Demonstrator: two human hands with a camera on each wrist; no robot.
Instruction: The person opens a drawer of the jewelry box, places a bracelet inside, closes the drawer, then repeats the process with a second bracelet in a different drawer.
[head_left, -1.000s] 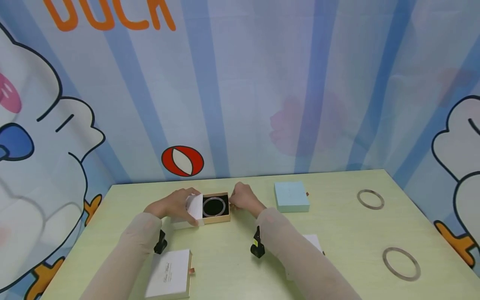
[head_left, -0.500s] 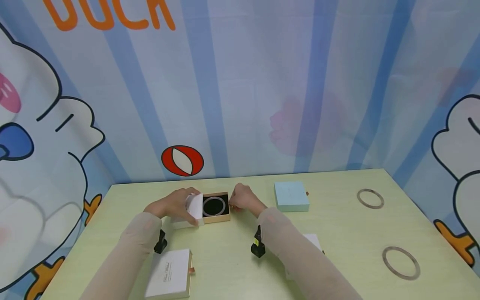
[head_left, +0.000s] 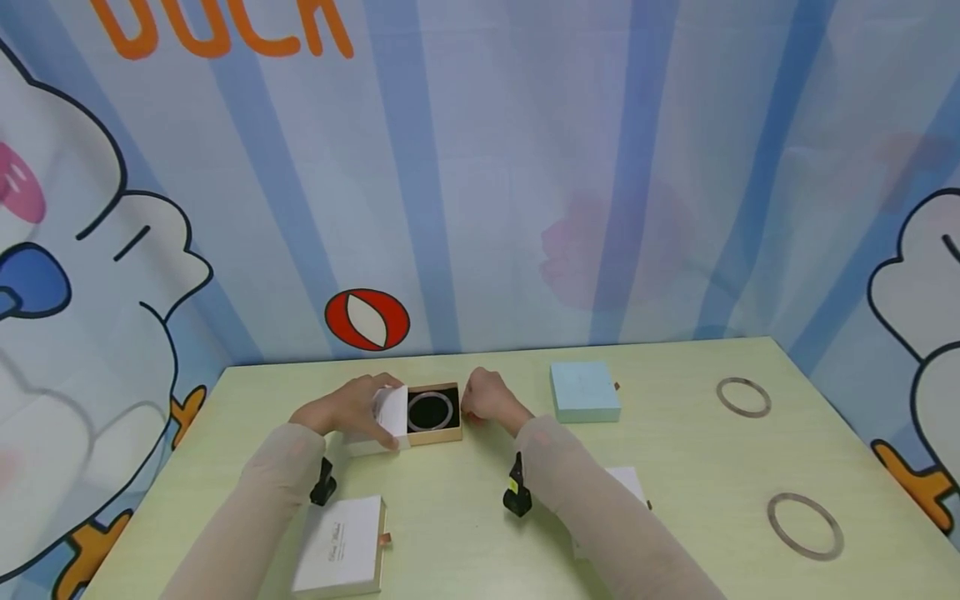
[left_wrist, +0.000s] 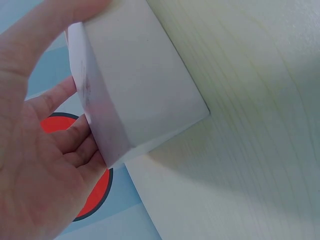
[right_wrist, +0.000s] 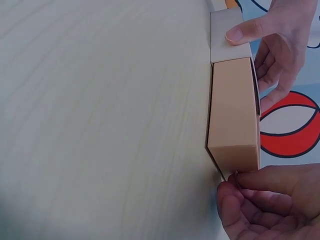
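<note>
At the near left of the table (head_left: 465,533), a white printed box (head_left: 339,546) lies flat; to its right, a second white box (head_left: 628,478) is partly hidden behind the right sleeve (head_left: 600,508); at the near right lies a pale bangle (head_left: 821,556). Farther off, left of centre, a white cover (head_left: 392,412) is fitted over the left part of a tan drawer (right_wrist: 232,102); the drawer extends rightward, and a pale ring (head_left: 430,429) rests on its black insert (head_left: 430,412). The hands are apart, at opposite ends of this assembly; the left hand (head_left: 354,408) grips the cover, thumb on the near side, fingers on the far side; the right hand (head_left: 491,397) pinches a small tab (right_wrist: 236,175) at the drawer's right end. Right of the drawer sits a light blue box (head_left: 585,390); farther right lies another bangle (head_left: 752,414); at the far side hangs a striped backdrop (head_left: 517,167).
</note>
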